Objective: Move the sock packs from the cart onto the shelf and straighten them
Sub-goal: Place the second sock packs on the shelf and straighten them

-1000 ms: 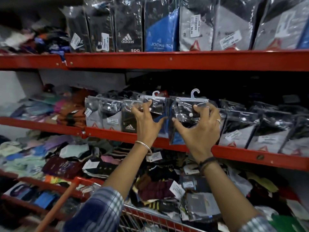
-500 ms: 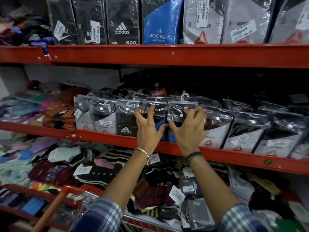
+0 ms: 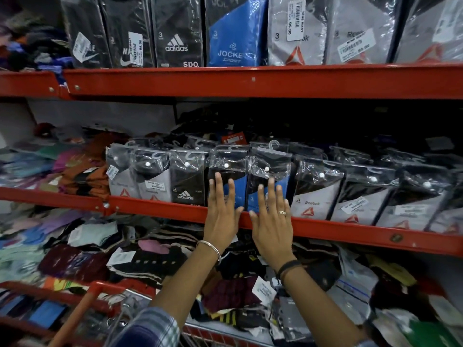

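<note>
Two black-and-blue sock packs stand upright side by side in the row on the red middle shelf (image 3: 155, 210): the left pack (image 3: 226, 164) and the right pack (image 3: 269, 164). My left hand (image 3: 221, 212) lies flat, fingers spread, against the front of the left pack. Against the right pack rests my right hand (image 3: 271, 219), flat in the same way, with a ring on one finger. Neither hand grips anything. The red cart (image 3: 82, 309) shows at the bottom left, its contents mostly hidden by my arms.
More packs flank the pair: an Adidas pack (image 3: 186, 181) on the left, a Reebok pack (image 3: 314, 194) on the right. Tall packs fill the upper shelf (image 3: 250, 80). Loose socks (image 3: 155, 256) are piled on the lower shelf, folded coloured socks (image 3: 80, 169) at the left.
Both hands let go of the two packs' tops and slid down, flattening against their fronts. The packs now stand in line with the row. The camera moved closer.
</note>
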A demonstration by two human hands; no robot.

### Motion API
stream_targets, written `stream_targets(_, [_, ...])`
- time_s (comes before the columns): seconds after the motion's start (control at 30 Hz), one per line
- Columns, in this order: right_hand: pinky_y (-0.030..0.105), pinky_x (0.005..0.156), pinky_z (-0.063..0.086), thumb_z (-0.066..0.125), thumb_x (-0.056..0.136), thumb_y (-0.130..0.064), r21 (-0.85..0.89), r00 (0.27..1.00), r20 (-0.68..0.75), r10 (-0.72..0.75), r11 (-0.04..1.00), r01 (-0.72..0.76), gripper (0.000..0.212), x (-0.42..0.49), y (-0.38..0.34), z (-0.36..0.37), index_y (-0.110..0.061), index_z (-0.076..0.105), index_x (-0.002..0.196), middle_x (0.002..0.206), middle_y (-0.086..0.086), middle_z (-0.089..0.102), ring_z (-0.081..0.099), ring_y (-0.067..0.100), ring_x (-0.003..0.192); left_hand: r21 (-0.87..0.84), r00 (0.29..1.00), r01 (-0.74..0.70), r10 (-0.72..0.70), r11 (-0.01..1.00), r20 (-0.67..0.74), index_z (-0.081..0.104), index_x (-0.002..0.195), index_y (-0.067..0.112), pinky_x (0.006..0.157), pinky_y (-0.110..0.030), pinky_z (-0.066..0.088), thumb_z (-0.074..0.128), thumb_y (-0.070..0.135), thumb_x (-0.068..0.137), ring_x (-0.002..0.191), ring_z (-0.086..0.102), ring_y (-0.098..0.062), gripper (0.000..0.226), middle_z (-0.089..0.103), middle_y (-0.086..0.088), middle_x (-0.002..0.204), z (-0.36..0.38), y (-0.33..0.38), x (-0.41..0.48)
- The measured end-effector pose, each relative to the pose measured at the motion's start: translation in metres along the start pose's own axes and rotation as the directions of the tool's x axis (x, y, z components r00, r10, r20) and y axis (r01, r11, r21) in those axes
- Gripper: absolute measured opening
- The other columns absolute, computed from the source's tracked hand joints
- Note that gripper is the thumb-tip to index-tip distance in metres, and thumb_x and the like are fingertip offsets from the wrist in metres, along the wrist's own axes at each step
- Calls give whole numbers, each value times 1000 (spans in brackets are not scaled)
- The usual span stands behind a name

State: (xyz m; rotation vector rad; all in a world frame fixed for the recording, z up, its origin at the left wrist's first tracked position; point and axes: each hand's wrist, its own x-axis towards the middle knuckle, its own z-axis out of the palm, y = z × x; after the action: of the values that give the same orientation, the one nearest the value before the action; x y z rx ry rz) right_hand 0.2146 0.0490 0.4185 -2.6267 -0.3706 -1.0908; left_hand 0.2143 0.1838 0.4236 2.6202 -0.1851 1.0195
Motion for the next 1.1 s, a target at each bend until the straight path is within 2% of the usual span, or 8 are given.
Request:
stream_targets(0.13, [35,115,6,14,98,-49,6,992,98,-80,997,79,61,-2,15,11,-16,8,149,158,6,5,1,19,145,66,998,-25,22,998,54,-29,141,20,112,-44,-1,25,36,98,137,-27,-26,71,-42,-8,144,6,-11,2])
stream_targets(0.27, [36,116,12,21,96,-49,-6,985,122,-121,992,123,61,2,21,16,-18,15,148,157,6,7,4,22,144,97,993,-33,22,995,113,-35,138,23,111,-40,-8,12,46,94,136,-31,-22,68,-45,-6,143,8,-19,4])
stream_targets(0.5, [39,115,20,30,97,-44,72,962,169,-214,976,205,54,-2,27,4,-16,33,144,155,8,22,16,22,143,96,994,-3,-7,995,108,-23,143,15,113,-41,-4,20,46,95,139,-24,-25,72,-37,-10,147,9,-12,-3])
stream_targets(0.57, [44,113,29,34,97,-39,158,960,130,-249,961,228,48,-13,37,-10,-14,43,138,149,7,38,30,19,138,81,998,-4,-1,997,65,-11,147,9,116,-41,-2,29,42,96,141,-18,-28,73,-30,-13,150,10,0,-14])
stream_targets(0.63, [44,112,27,38,96,-35,147,963,42,-266,955,257,45,-26,56,-23,-13,46,135,144,5,44,37,19,133,68,997,-78,78,995,-2,-3,148,9,117,-41,-1,33,38,96,142,-11,-30,70,-23,-11,153,12,16,-23])
stream_targets(0.73, [37,117,6,33,96,-36,67,980,-48,-191,979,194,48,-38,99,-37,-15,38,139,151,3,30,22,18,140,70,967,-247,251,966,-48,-8,147,14,117,-39,-4,35,35,95,143,-7,-26,71,-20,-5,154,21,48,-22])
stream_targets(0.93, [38,118,-3,20,98,-48,-97,994,-44,-96,991,91,61,-21,178,-55,-19,6,150,158,-4,-11,-1,17,145,89,853,-521,522,849,14,-12,146,13,117,-34,-4,35,37,94,143,-9,-20,74,-23,-3,154,50,117,6])
stream_targets(1.1, [37,117,-8,13,96,-57,-182,978,52,-201,961,207,69,-6,192,-46,-16,-3,149,157,-1,-16,-7,19,145,110,935,-355,351,928,52,-19,145,12,115,-32,-10,16,51,96,142,-15,-18,71,-29,-4,152,70,131,20])
